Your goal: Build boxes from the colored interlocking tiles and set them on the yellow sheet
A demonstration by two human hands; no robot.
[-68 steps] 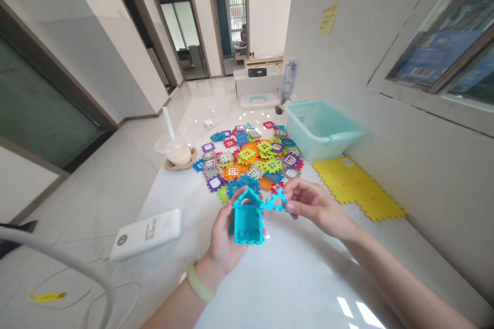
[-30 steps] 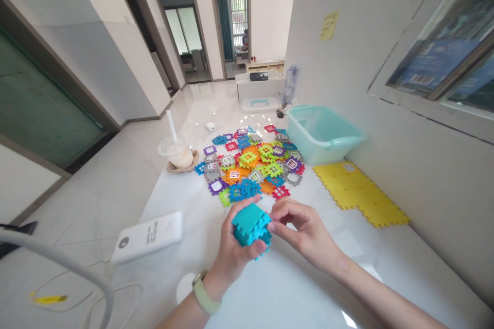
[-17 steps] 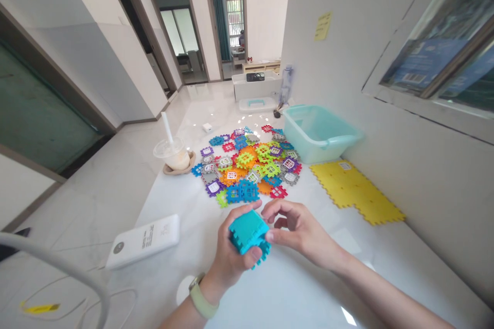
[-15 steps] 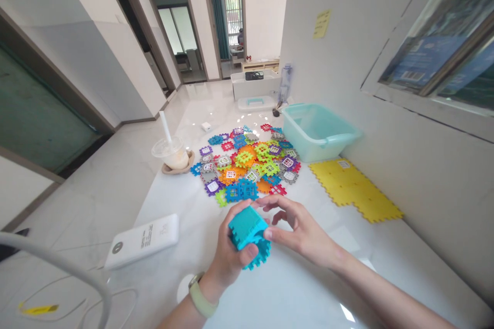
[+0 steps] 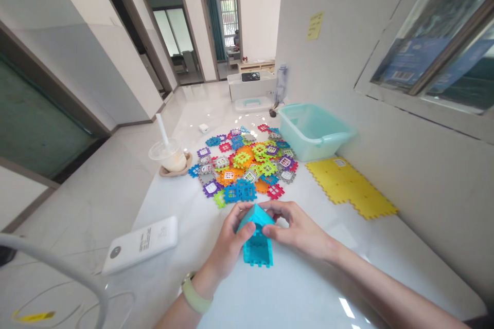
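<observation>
Marble surface (image 5: pixel 304 293) — left hand (image 5: pixel 227 247), right hand (image 5: pixel 297 229) curled around teal house (image 5: pixel 258 249).

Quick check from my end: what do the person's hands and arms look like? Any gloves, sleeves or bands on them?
The left hand and right hand are bare, with no gloves. The left forearm and right forearm show no sleeves. A pale green band with a smooth strap circles the left wrist; nothing shows worn on the right.

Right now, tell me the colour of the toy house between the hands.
Turquoise, on the plastic toy house; it shows best in the head view.
</observation>
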